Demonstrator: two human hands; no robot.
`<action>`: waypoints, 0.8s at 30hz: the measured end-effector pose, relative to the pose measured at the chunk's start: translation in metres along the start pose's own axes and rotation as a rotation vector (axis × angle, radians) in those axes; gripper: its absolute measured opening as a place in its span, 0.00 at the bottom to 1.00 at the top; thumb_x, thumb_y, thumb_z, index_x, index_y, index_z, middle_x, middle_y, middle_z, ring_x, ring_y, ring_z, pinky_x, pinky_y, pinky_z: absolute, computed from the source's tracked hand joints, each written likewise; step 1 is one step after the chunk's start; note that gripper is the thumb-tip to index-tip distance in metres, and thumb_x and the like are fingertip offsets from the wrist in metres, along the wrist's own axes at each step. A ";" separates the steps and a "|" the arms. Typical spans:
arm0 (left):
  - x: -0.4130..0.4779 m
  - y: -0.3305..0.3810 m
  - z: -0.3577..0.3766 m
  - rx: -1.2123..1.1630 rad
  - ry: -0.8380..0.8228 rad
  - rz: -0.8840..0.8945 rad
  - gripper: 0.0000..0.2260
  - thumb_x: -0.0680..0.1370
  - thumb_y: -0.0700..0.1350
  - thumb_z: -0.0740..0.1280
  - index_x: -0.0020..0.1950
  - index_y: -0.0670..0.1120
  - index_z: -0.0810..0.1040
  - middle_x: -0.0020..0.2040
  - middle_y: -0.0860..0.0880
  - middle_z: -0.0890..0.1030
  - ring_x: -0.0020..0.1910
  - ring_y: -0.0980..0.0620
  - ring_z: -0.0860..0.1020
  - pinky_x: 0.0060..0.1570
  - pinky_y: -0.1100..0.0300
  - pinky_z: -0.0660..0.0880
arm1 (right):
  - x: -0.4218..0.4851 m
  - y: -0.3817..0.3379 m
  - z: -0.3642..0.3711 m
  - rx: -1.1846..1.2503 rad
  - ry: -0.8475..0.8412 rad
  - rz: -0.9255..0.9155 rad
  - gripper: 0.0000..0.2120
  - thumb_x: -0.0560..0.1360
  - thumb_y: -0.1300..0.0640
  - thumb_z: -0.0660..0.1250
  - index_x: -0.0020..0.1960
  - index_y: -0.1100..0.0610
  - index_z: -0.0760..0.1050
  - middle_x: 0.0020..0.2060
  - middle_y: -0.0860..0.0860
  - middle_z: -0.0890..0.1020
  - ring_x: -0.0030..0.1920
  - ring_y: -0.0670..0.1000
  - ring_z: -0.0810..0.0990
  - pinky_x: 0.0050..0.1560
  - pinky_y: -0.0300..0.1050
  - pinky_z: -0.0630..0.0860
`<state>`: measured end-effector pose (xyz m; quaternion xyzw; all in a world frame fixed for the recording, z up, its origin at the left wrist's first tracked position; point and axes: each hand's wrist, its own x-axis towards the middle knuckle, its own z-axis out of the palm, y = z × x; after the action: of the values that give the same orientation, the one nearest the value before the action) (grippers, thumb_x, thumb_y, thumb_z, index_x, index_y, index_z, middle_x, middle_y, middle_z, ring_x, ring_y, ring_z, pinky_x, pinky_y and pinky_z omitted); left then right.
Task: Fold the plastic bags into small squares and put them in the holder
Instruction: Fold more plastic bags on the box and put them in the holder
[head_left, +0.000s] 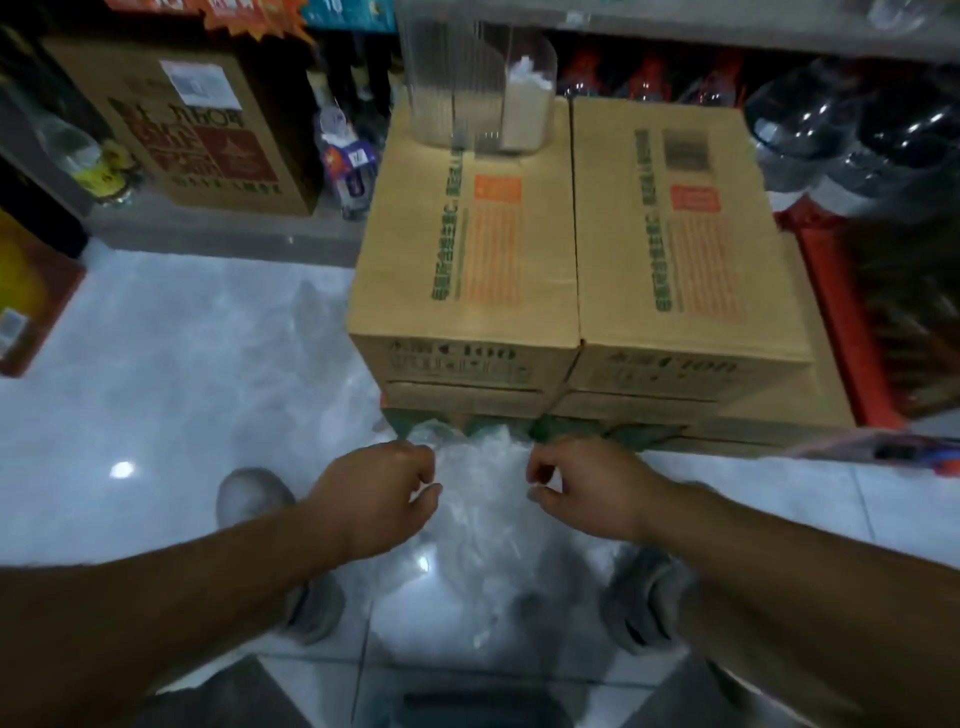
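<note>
Opening step: fingers of left hand (379, 499) and right hand (587, 493) pinch the upper edge of the plastic bag (480, 525), hanging unfolded at 6 o'clock. Next move probably calls for flattening and folding; holder (478, 88) stands at 12 o'clock.

Stacked cartons (467, 249) just beyond hands.

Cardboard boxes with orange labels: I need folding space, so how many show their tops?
2: the left box under the clear holder, the right box directly beside it. The lower boxes may hide more labels.
</note>
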<state>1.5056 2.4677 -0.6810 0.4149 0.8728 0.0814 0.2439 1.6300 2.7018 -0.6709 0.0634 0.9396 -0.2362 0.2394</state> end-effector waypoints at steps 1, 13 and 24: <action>0.008 -0.006 0.017 0.004 -0.050 -0.077 0.10 0.80 0.59 0.62 0.53 0.54 0.77 0.50 0.56 0.80 0.47 0.56 0.78 0.46 0.58 0.73 | 0.010 0.009 0.017 0.016 -0.009 0.044 0.12 0.79 0.47 0.68 0.60 0.51 0.79 0.56 0.48 0.81 0.51 0.47 0.78 0.49 0.42 0.71; 0.054 -0.004 0.090 -0.758 0.019 -0.484 0.09 0.78 0.45 0.73 0.45 0.41 0.78 0.40 0.44 0.80 0.42 0.46 0.80 0.44 0.56 0.77 | 0.062 0.025 0.107 0.282 0.021 0.216 0.14 0.75 0.56 0.73 0.60 0.53 0.80 0.58 0.52 0.79 0.58 0.53 0.78 0.57 0.39 0.72; 0.017 0.023 -0.057 -0.937 -0.077 -0.128 0.06 0.78 0.42 0.73 0.47 0.43 0.77 0.38 0.45 0.82 0.39 0.51 0.84 0.39 0.58 0.80 | 0.000 -0.015 -0.050 0.468 0.132 0.089 0.08 0.82 0.57 0.65 0.51 0.59 0.82 0.45 0.55 0.84 0.35 0.48 0.84 0.34 0.42 0.80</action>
<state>1.4838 2.4988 -0.6298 0.2084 0.7562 0.4358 0.4413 1.6057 2.7119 -0.6257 0.1736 0.8693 -0.4318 0.1667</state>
